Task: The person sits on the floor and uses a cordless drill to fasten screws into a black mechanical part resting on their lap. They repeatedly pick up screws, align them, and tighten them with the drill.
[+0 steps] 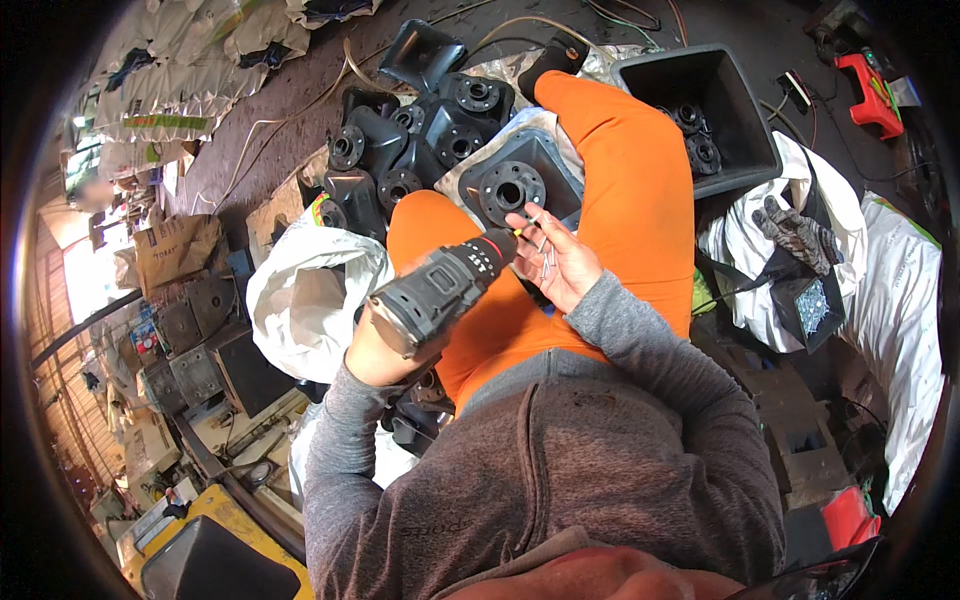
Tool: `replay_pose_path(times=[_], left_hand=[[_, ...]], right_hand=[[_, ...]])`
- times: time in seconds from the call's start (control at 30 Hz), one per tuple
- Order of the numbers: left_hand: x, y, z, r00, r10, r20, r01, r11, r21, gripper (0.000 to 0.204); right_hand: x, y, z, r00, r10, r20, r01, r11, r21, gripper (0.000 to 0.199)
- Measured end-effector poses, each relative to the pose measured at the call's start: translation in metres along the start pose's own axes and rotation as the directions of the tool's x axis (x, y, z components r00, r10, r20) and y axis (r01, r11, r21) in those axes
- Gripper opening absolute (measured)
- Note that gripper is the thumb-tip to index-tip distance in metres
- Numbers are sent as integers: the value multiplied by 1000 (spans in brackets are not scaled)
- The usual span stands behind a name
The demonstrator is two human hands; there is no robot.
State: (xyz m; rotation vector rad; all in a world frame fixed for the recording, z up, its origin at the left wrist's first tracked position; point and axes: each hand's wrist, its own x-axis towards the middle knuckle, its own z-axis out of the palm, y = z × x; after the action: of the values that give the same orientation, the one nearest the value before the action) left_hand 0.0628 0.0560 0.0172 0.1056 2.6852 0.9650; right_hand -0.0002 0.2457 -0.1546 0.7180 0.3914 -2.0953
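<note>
The drill is cased in matt grey plastic. The screws are bright metal. The horns are moulded in glossy black plastic.

The left hand is gripping tightly, while the right hand (just beyond it) is lying palm-up, fingers loosely curled.

- Cordless drill: dark grey and black body with a red collar ring. Your left hand grips its handle; its nose points up and to your right, over your orange-clad lap.
- Screws: several thin silvery ones, lying loose in your open right hand, just beside the drill's tip.
</note>
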Motion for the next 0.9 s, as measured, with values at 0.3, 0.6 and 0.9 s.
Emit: replay_pose_path(times=[0.3,0.6,0.9], left_hand=[[69,-37,-17,997,-72,-10,72,997,16,36],[116,-47,-25,939,-248,238,263,964,-31,43],[141,-24,-32,886,-244,394,228,970,89,53]], right_hand=[[38,14,-13,869,-247,-428,144,955,-258,27],[61,10,-16,878,-254,-405,85,917,-391,27],[60,11,-16,904,-238,-354,78,908,-412,25]])
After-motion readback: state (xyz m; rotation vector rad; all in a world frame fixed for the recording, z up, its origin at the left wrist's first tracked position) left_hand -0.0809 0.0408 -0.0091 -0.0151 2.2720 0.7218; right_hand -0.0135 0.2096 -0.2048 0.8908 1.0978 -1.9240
